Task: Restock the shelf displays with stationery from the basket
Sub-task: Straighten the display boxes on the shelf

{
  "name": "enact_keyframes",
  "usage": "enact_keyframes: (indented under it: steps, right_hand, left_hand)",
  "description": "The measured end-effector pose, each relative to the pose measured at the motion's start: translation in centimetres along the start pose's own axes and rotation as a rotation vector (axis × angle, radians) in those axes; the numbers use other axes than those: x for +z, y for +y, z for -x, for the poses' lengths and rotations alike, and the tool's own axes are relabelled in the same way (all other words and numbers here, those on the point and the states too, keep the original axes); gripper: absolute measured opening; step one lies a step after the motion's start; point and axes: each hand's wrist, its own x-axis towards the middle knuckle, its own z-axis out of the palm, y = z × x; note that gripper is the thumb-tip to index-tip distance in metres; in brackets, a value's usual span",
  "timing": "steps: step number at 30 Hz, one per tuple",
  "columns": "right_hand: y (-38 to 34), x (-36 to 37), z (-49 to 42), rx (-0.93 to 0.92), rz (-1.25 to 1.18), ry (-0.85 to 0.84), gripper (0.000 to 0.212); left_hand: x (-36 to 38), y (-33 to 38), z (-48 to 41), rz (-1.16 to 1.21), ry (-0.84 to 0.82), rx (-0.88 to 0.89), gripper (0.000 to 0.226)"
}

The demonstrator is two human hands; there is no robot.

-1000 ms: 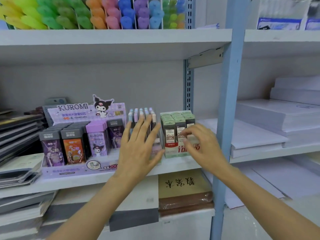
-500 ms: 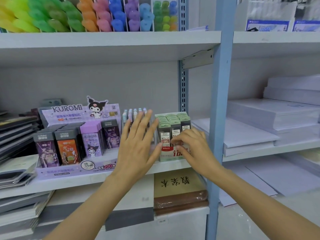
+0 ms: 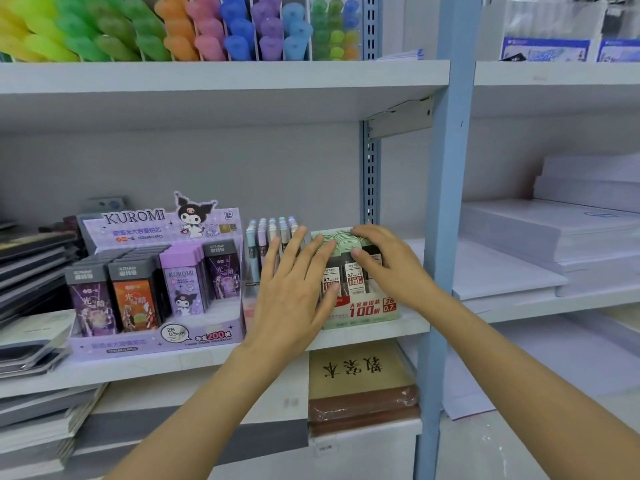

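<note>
Both arms are extended forward, bare. The left forearm (image 3: 194, 403) is angled up and to the right, with the wrist held straight. The left hand (image 3: 294, 292) is seen from the back, its fingers (image 3: 298, 244) straight and fanned, the thumb spread to the right. The right forearm (image 3: 519, 368) is angled up and to the left. The right hand (image 3: 391, 268) is held palm down, fingers curled forward. Whether a pinch is closed cannot be determined. The hands are held just beside each other.
</note>
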Motion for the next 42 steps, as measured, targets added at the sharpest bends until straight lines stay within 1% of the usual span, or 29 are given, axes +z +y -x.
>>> enact_keyframes:
  steps: [3, 6, 8, 11, 14, 15, 17, 19, 21, 23, 25, 28, 30, 32, 35, 37, 39, 42]
  right_hand:
    - [0.6, -0.5, 0.4, -0.032, -0.036, 0.028, 0.040]
    - [0.8, -0.8, 0.3, -0.033, -0.009, -0.015, 0.049]
    - [0.4, -0.6, -0.1, -0.078, 0.046, -0.059, 0.055]
    - [-0.2, -0.3, -0.9, -0.122, 0.107, -0.056, 0.048]
    - [-0.3, -0.5, -1.0, -0.082, 0.050, -0.060, 0.043]
    - [-0.3, -0.7, -0.8, -0.067, 0.002, -0.049, 0.044]
    - [-0.6, -1.0, -0.4, -0.064, -0.098, 0.023, 0.046]
    - [-1.6, -1.0, -0.1, -0.122, -0.113, 0.084, 0.049]
    - [-3.0, -0.2, -0.1, -0.204, -0.014, 0.052, 0.051]
    - [-3.7, 0.9, -0.5, -0.266, 0.135, -0.011, 0.052]
    - [-3.8, 1.6, -0.9, -0.269, 0.225, -0.057, 0.049]
    - [-3.0, 1.2, -1.1, -0.259, 0.197, -0.100, 0.049]
    - [-2.5, 0.7, -1.1, -0.267, 0.187, -0.117, 0.058]
    - [-2.4, 0.3, -1.6, -0.285, 0.241, -0.141, 0.068]
    - [-2.7, 0.2, -2.6, -0.308, 0.357, -0.235, 0.073]
    - [-2.6, 0.1, -2.9, -0.307, 0.371, -0.251, 0.077]
    - [-2.3, 0.1, -2.6, -0.302, 0.375, -0.237, 0.079]
    - [-2.1, -0.2, -2.0, -0.309, 0.337, -0.237, 0.075]
  left_hand:
    - [0.1, 0.0, 0.0, 0.024, 0.017, 0.007, 0.055]
    - [0.0, -0.1, 0.0, 0.036, 0.034, 0.011, 0.055]
    - [-0.2, -0.1, 0.1, 0.007, 0.050, 0.000, 0.058]
    - [-0.4, 0.0, 0.4, -0.033, 0.038, -0.023, 0.067]
    - [-0.3, -0.3, 0.8, -0.044, 0.030, -0.042, 0.071]
    - [-0.3, -0.6, 0.9, -0.040, 0.043, -0.057, 0.072]
    - [-0.4, -1.0, 1.0, -0.019, 0.081, -0.093, 0.071]
    - [-0.3, -1.2, 1.2, 0.002, 0.102, -0.115, 0.071]
    - [0.0, -1.2, 1.4, -0.005, 0.085, -0.122, 0.071]
    - [0.2, -1.3, 1.8, -0.016, 0.044, -0.131, 0.071]
    - [0.3, -1.6, 2.1, -0.024, 0.011, -0.137, 0.071]
    - [0.4, -1.9, 2.3, -0.032, -0.008, -0.126, 0.071]
    - [0.4, -2.0, 2.3, -0.037, -0.016, -0.123, 0.071]
    - [0.5, -2.0, 2.3, -0.043, -0.026, -0.128, 0.071]
    - [0.6, -2.0, 2.3, -0.047, -0.035, -0.137, 0.072]
    - [0.5, -2.0, 2.3, -0.045, -0.042, -0.138, 0.071]
    - [0.4, -1.9, 2.3, -0.035, -0.046, -0.139, 0.071]
    - [0.1, -1.5, 2.3, -0.007, -0.038, -0.141, 0.072]
